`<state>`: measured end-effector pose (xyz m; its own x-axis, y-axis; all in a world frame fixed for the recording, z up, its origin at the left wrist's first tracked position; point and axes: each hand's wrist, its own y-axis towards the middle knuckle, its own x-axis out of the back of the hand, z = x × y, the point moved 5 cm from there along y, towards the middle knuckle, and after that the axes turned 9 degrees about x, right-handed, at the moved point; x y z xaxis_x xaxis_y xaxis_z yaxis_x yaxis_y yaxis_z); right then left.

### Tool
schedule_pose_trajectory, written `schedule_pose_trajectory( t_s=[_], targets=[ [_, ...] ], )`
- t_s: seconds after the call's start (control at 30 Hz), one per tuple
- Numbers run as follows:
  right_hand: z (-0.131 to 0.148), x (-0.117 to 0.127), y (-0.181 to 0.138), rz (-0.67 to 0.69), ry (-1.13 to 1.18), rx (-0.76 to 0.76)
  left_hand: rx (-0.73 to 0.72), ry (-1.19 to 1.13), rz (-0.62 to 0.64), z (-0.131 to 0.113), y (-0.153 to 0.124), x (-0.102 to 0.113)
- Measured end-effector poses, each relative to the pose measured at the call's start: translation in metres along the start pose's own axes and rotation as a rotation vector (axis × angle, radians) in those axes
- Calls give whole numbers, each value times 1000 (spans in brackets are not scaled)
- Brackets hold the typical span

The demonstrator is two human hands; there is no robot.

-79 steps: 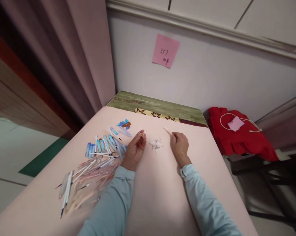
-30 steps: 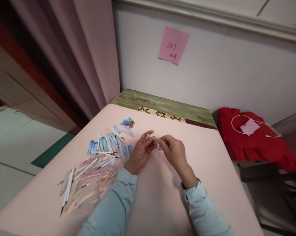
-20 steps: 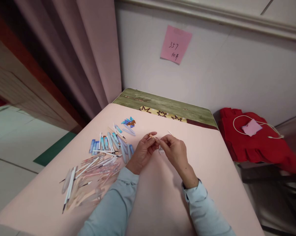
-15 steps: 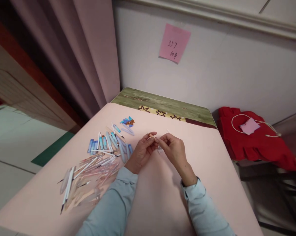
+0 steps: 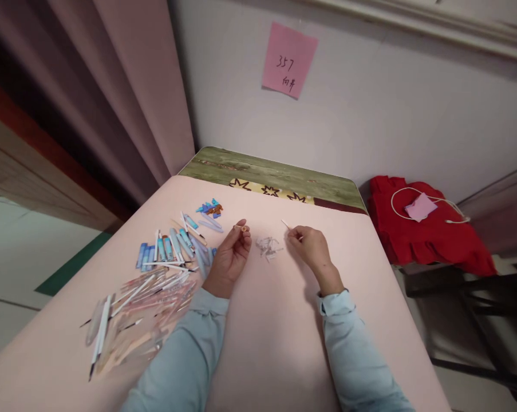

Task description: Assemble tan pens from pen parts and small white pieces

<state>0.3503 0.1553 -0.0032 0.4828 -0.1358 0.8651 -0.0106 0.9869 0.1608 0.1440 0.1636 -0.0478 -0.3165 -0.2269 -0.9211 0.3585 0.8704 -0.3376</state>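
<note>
My left hand (image 5: 229, 254) is closed, pinching a small tan, tube-like piece (image 5: 244, 229) with a round end between thumb and fingers. To its right, apart from it, my right hand (image 5: 310, 246) is closed on a thin white stick (image 5: 285, 224) whose tip points up and left. A heap of small clear and whitish pieces (image 5: 268, 248) lies on the table between the hands. Left of my left hand are short blue tubes (image 5: 146, 256) and white brush-like sticks (image 5: 100, 337). Small blue and brown pieces (image 5: 210, 208) lie farther back.
A pink cloth covers the table (image 5: 275, 343), with a green wood-patterned strip (image 5: 279, 171) at the far edge by the wall. Many thin pinkish sticks (image 5: 176, 300) spread across the left side. A red cloth (image 5: 434, 234) with a white cable lies beyond the right edge.
My hands have come apart: the left moved left with the tan piece, the right holds the white stick away from it. The clear pieces now show between them. The view has shifted slightly.
</note>
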Motion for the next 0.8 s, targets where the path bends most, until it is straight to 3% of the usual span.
schedule_pose_trajectory(
  t_s=[0.2, 0.37, 0.67, 0.8],
  targets=[
    [13, -27, 1, 15, -33, 164, 0, 4, -21, 0, -1, -1],
    [11, -37, -1, -3, -56, 204, -1, 2, -13, 0, -1, 0],
    [13, -38, -2, -22, -75, 215, -2, 17, -33, 1, -2, -2],
    [12, -25, -1, -150, 149, 137, 0, 33, -25, 2, -1, -1]
  ],
)
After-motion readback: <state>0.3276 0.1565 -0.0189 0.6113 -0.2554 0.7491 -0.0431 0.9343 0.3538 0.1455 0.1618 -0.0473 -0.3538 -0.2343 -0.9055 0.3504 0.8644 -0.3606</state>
